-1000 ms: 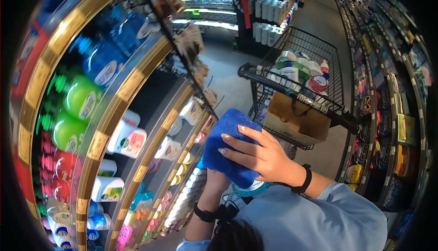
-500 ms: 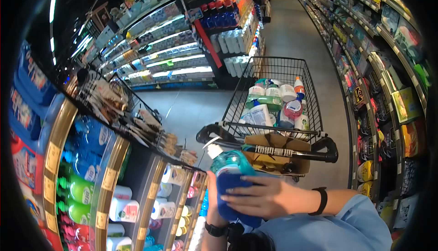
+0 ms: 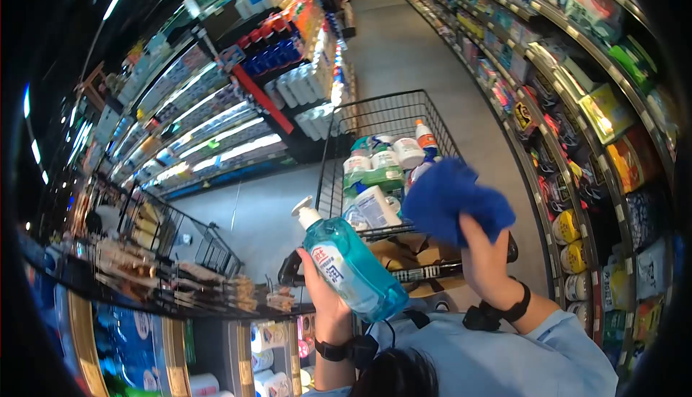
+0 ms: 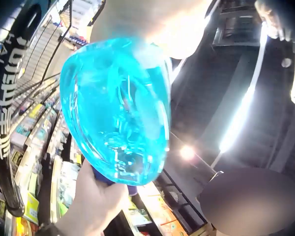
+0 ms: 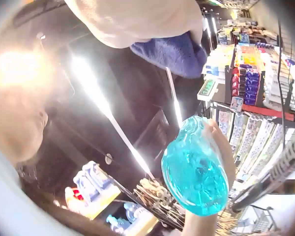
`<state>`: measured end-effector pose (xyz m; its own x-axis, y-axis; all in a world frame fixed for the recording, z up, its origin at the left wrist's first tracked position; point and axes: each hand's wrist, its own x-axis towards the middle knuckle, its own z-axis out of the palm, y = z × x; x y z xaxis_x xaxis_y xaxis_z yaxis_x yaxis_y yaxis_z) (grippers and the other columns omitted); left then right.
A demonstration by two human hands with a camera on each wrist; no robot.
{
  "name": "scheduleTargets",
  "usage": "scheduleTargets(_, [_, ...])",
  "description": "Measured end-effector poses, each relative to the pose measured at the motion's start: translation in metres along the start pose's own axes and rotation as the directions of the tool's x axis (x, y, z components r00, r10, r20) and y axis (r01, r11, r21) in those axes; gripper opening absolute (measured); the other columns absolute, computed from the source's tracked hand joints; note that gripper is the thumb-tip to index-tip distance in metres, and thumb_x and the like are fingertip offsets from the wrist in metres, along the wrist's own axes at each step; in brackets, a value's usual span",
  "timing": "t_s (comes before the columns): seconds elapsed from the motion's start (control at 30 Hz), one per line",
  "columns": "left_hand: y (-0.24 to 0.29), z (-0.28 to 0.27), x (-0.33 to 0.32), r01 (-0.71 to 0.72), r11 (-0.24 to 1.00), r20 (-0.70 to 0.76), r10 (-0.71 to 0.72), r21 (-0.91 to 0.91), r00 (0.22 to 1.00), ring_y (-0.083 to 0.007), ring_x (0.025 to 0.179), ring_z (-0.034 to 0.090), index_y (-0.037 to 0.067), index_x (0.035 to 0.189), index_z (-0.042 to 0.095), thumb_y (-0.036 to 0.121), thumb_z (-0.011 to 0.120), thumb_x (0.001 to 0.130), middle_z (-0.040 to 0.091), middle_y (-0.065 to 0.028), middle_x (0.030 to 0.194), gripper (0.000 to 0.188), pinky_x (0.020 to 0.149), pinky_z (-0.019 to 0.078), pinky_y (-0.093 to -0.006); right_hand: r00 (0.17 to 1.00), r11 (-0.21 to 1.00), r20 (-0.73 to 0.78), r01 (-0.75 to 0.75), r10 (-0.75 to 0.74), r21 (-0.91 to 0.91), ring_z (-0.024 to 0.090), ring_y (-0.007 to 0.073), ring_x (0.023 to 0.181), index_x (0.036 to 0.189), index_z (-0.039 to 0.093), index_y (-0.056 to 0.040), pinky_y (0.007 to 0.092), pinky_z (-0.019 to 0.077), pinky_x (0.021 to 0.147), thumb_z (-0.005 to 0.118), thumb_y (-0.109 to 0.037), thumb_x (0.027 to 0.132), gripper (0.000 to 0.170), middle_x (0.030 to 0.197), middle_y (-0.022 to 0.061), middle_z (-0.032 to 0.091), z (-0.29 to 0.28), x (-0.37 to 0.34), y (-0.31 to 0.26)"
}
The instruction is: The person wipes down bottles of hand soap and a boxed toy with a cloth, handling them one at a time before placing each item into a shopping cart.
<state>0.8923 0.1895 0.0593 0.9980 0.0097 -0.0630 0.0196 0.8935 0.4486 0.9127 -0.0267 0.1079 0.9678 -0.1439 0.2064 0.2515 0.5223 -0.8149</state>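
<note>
My left hand (image 3: 326, 292) grips a pump bottle (image 3: 355, 271) of clear teal liquid, tilted with its white pump head (image 3: 306, 213) up and to the left. A white label with red and blue print faces up. My right hand (image 3: 484, 263) holds a bunched blue cloth (image 3: 458, 206) to the right of the bottle, apart from it in the head view. Seen from the right wrist, the cloth (image 5: 172, 54) hangs beyond the palm, and the bottle's base (image 5: 196, 182) faces the camera. The left wrist view shows the bottle's base (image 4: 115, 118) large.
Just ahead stands a black wire shopping cart (image 3: 425, 108) loaded with bottles and tubs; a cardboard box (image 3: 393, 253) sits below its handle. Stocked shelves (image 3: 577, 144) line the right side. A rack of hanging brushes (image 3: 202, 281) and another wire cart (image 3: 187, 231) stand to the left.
The right hand, with the cloth, has come off the bottle and moved right. The bottle, earlier mostly covered by the cloth, now shows its label. The head view has swung left and up.
</note>
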Motion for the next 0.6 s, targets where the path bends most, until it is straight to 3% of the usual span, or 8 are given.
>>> scheduleTargets(0.13, [-0.014, 0.023, 0.027, -0.031, 0.994, 0.173, 0.013, 0.102, 0.985, -0.0328, 0.126, 0.037, 0.000, 0.124, 0.044, 0.061, 0.028, 0.089, 0.049, -0.0191, 0.124, 0.073, 0.110, 0.0177, -0.0427, 0.979, 0.979, -0.049, 0.193, -0.197, -0.068, 0.054, 0.0139, 0.101, 0.117, 0.050, 0.0019, 0.0266, 0.0415, 0.090, 0.052, -0.003, 0.087, 0.030, 0.110, 0.0084, 0.058, 0.024, 0.029, 0.027])
scheduleTargets(0.2, [-0.015, 0.036, 0.033, -0.024, 0.992, 0.166, 0.004, 0.123, 0.986, -0.0298, 0.122, 0.042, 0.003, 0.126, 0.043, 0.061, 0.027, 0.089, 0.048, -0.0142, 0.127, 0.071, 0.107, 0.0259, -0.0414, 0.978, 0.950, 0.168, -0.067, 0.123, -0.306, 0.050, 0.0200, 0.111, 0.120, 0.048, 0.0017, 0.0306, 0.0361, 0.096, 0.053, -0.006, 0.086, 0.035, 0.121, 0.0141, 0.052, 0.042, 0.030, 0.017])
scheduleTargets(0.27, [-0.011, 0.022, 0.046, 0.053, 0.988, 0.292, -0.009, -0.144, 0.957, -0.0256, 0.115, 0.048, 0.005, 0.129, 0.041, 0.060, 0.027, 0.090, 0.049, -0.0093, 0.127, 0.069, 0.101, 0.0361, -0.0397, 0.777, 0.897, 0.571, 0.416, -0.266, -0.148, 0.041, 0.0268, 0.122, 0.121, 0.048, 0.0013, 0.0345, 0.0291, 0.102, 0.053, -0.008, 0.085, 0.038, 0.130, 0.0205, 0.044, 0.057, 0.041, 0.033])
scheduleTargets(0.3, [-0.009, 0.028, 0.045, -0.047, 0.969, -0.112, 0.076, 0.241, 0.991, -0.0221, 0.109, 0.052, 0.006, 0.131, 0.039, 0.060, 0.027, 0.090, 0.049, -0.0070, 0.127, 0.068, 0.095, 0.0423, -0.0376, 0.725, 0.894, 0.657, 0.414, -0.208, -0.173, 0.032, 0.0314, 0.129, 0.122, 0.048, 0.0005, 0.0374, 0.0233, 0.105, 0.052, -0.008, 0.085, 0.039, 0.135, 0.0219, 0.038, 0.056, 0.048, 0.034])
scheduleTargets(0.4, [-0.001, 0.060, 0.046, -0.027, 0.962, -0.367, 0.129, 0.272, 0.921, -0.0213, 0.110, 0.051, 0.007, 0.131, 0.039, 0.058, 0.026, 0.091, 0.050, -0.0073, 0.126, 0.067, 0.097, 0.0410, -0.0371, 0.682, 0.887, 0.674, 0.454, -0.283, -0.087, 0.036, 0.0307, 0.127, 0.122, 0.048, 0.0001, 0.0354, 0.0264, 0.103, 0.050, -0.007, 0.085, 0.038, 0.134, 0.0185, 0.040, 0.067, 0.056, 0.033])
scheduleTargets(0.53, [0.014, -0.005, 0.062, -0.219, 0.961, 0.340, 0.152, 0.169, 0.928, -0.0210, 0.112, 0.051, 0.006, 0.133, 0.036, 0.057, 0.026, 0.092, 0.048, -0.0073, 0.127, 0.066, 0.096, 0.0406, -0.0362, 0.789, 0.913, 0.598, 0.336, -0.140, -0.230, 0.043, 0.0255, 0.121, 0.121, 0.049, 0.0006, 0.0318, 0.0317, 0.099, 0.051, -0.008, 0.086, 0.036, 0.131, 0.0149, 0.044, 0.068, 0.055, 0.040])
scheduleTargets(0.57, [0.019, 0.033, 0.060, -0.090, 0.918, -0.228, 0.190, 0.387, 0.955, -0.0211, 0.116, 0.047, 0.003, 0.135, 0.033, 0.058, 0.027, 0.091, 0.044, -0.0087, 0.131, 0.070, 0.099, 0.0377, -0.0351, 0.834, 0.950, 0.548, 0.223, -0.070, -0.218, 0.045, 0.0214, 0.116, 0.120, 0.050, 0.0008, 0.0299, 0.0339, 0.097, 0.051, -0.008, 0.086, 0.035, 0.127, 0.0135, 0.046, 0.069, 0.055, 0.044])
scheduleTargets(0.6, [0.021, 0.032, 0.066, -0.083, 0.921, -0.220, 0.177, 0.380, 0.959, -0.0211, 0.116, 0.047, 0.003, 0.135, 0.033, 0.058, 0.027, 0.091, 0.044, -0.0087, 0.131, 0.070, 0.099, 0.0377, -0.0351, 0.868, 0.975, 0.497, 0.108, 0.003, -0.193, 0.047, 0.0173, 0.111, 0.119, 0.050, 0.0010, 0.0280, 0.0360, 0.095, 0.051, -0.009, 0.087, 0.033, 0.124, 0.0121, 0.048, 0.072, 0.053, 0.049])
